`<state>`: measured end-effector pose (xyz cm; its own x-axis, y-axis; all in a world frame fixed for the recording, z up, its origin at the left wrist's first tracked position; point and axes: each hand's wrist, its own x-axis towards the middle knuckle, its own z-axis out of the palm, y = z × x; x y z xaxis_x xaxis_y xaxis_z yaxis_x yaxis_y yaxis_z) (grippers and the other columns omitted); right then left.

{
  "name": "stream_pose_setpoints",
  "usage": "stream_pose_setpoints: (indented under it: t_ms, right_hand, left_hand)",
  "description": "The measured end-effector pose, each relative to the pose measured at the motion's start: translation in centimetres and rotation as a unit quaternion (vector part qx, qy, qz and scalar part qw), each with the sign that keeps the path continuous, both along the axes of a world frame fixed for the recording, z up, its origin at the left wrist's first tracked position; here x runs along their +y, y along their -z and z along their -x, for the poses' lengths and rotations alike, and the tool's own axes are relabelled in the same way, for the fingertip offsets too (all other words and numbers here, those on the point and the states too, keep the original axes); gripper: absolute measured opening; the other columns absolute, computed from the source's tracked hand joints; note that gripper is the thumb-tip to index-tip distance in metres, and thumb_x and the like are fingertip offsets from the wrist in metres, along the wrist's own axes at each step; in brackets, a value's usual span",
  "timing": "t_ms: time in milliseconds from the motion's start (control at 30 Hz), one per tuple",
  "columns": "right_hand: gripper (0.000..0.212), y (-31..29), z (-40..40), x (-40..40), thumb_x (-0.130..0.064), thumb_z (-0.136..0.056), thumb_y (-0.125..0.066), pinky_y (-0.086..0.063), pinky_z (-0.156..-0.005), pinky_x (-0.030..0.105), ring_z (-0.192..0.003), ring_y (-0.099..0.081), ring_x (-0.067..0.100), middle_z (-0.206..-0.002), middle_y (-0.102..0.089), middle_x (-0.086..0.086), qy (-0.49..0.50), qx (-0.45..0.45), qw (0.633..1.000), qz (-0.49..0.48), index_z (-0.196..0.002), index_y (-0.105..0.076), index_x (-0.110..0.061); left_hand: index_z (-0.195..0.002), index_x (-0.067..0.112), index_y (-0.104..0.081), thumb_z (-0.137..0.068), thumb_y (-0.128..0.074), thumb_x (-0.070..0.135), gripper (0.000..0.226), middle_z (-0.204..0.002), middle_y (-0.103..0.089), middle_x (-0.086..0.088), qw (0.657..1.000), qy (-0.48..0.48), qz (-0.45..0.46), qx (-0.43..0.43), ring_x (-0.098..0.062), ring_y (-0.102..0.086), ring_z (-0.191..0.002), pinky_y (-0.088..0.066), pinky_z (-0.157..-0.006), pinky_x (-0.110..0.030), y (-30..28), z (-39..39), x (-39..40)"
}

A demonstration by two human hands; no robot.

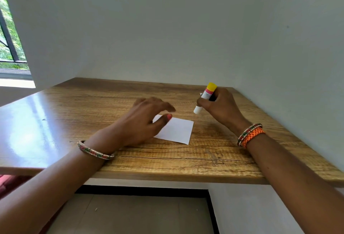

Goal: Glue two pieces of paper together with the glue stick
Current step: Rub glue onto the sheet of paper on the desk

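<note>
One paper [176, 130] shows plainly on the table [204, 161], lying flat between our hands; a small white corner behind the right hand [219, 106] may be the second sheet, but we cannot tell. Our right hand is closed around the glue stick [204, 98], which it holds off the table, just beyond and to the right of the paper. The stick's long axis tilts: yellow end up and away, white end down and toward the paper's far right corner. Whether that white end is a cap or bare glue we cannot tell. Our left hand [147, 120] hovers with fingers loosely spread over the paper's left edge, thumb at the sheet, gripping nothing. We judge the right hand must carry the stick down and left to the sheet while the left pins it.
</note>
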<state>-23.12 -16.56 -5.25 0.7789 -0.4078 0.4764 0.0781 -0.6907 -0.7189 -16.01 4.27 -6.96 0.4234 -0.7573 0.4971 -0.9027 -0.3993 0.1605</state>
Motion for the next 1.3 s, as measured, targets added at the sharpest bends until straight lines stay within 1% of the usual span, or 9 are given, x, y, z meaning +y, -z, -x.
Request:
stream_pose_setpoints:
  t_ms: [100,167,267,500,633,700,967,1167,1300]
  right_hand:
    - [0.015,0.1,0.0,0.1,-0.017,-0.078,-0.068,-0.042,-0.059,0.02,-0.07,-0.055,0.009,-0.08,-0.06,0.001,-0.004,0.008,1.0,-0.01,-0.09,-0.064,-0.008]
    - [0.016,0.3,-0.1,0.3,-0.019,-0.079,-0.068,-0.04,-0.059,0.018,-0.07,-0.054,0.007,-0.082,-0.06,0.0,-0.008,0.017,1.0,0.003,-0.091,-0.062,-0.01]
    - [0.017,0.5,-0.1,0.4,-0.021,-0.079,-0.069,-0.038,-0.058,0.016,-0.071,-0.055,0.007,-0.084,-0.06,-0.001,-0.007,0.024,0.999,0.032,-0.091,-0.061,-0.013]
    - [0.025,0.7,-1.4,0.7,-0.025,-0.081,-0.068,-0.041,-0.061,0.017,-0.081,-0.058,0.013,-0.091,-0.062,0.001,-0.012,0.039,0.997,0.07,-0.101,-0.062,-0.011]
    - [0.028,0.9,-2.3,1.0,-0.028,-0.081,-0.068,-0.054,-0.078,0.036,-0.087,-0.062,0.017,-0.1,-0.068,0.007,-0.017,0.047,0.995,0.09,-0.103,-0.063,-0.012]
    - [0.031,1.1,-2.4,1.1,-0.029,-0.081,-0.067,-0.054,-0.084,0.043,-0.09,-0.062,0.019,-0.102,-0.068,0.007,-0.014,0.054,0.993,0.104,-0.106,-0.062,-0.012]
    - [0.035,1.4,-2.6,1.0,-0.033,-0.084,-0.064,-0.053,-0.085,0.041,-0.088,-0.056,0.015,-0.106,-0.064,0.005,-0.017,0.068,0.989,0.13,-0.112,-0.057,-0.013]
    - [0.03,1.1,-2.5,1.2,-0.035,-0.083,-0.065,-0.049,-0.089,0.051,-0.09,-0.06,0.019,-0.096,-0.064,0.001,-0.013,0.081,0.989,0.124,-0.105,-0.06,-0.015]
    - [0.028,1.0,-2.3,1.4,-0.034,-0.082,-0.065,-0.05,-0.09,0.049,-0.089,-0.058,0.017,-0.098,-0.064,0.002,-0.015,0.084,0.988,0.127,-0.103,-0.058,-0.017]
  left_hand:
    - [-0.129,0.042,-0.047,-0.09,-0.038,0.047,0.04,-0.14,-0.033,0.027,0.989,0.039,-0.116,0.088,0.01,-0.008,-0.134,-0.002,-0.111,-0.03,0.1,-0.1,0.3]
    - [-0.135,0.043,-0.039,-0.093,-0.037,0.049,0.043,-0.145,-0.028,0.027,0.98,0.025,-0.17,0.099,0.006,-0.005,-0.139,0.003,-0.11,-0.031,0.3,-0.2,0.3]
    - [-0.142,0.04,-0.031,-0.092,-0.027,0.056,0.053,-0.148,-0.031,0.017,0.974,-0.01,-0.218,0.056,-0.004,-0.01,-0.141,0.005,-0.113,-0.04,0.4,0.1,-0.3]
    - [-0.139,0.034,-0.038,-0.095,-0.022,0.05,0.05,-0.14,-0.038,0.01,0.977,-0.017,-0.191,0.098,-0.009,-0.019,-0.136,0.001,-0.111,-0.041,0.2,0.4,-0.9]
    - [-0.139,0.031,-0.04,-0.096,-0.023,0.048,0.049,-0.137,-0.041,0.009,0.976,-0.02,-0.194,0.094,-0.009,-0.025,-0.133,0.0,-0.111,-0.044,0.2,0.3,-1.0]
    - [-0.138,0.031,-0.042,-0.096,-0.023,0.048,0.049,-0.137,-0.042,0.01,0.976,-0.018,-0.191,0.098,-0.009,-0.027,-0.133,0.001,-0.112,-0.045,0.1,0.3,-1.1]
    - [-0.139,0.029,-0.041,-0.095,-0.025,0.048,0.05,-0.141,-0.039,0.009,0.976,-0.02,-0.19,0.102,-0.009,-0.024,-0.136,0.005,-0.115,-0.046,0.0,0.4,-1.2]
    - [-0.138,0.029,-0.041,-0.095,-0.025,0.049,0.05,-0.14,-0.039,0.009,0.976,-0.022,-0.189,0.102,-0.01,-0.025,-0.136,0.005,-0.115,-0.049,0.1,0.3,-1.2]
    - [-0.138,0.03,-0.041,-0.095,-0.025,0.048,0.049,-0.14,-0.039,0.009,0.976,-0.024,-0.19,0.101,-0.009,-0.026,-0.136,0.005,-0.115,-0.049,0.1,0.3,-1.2]
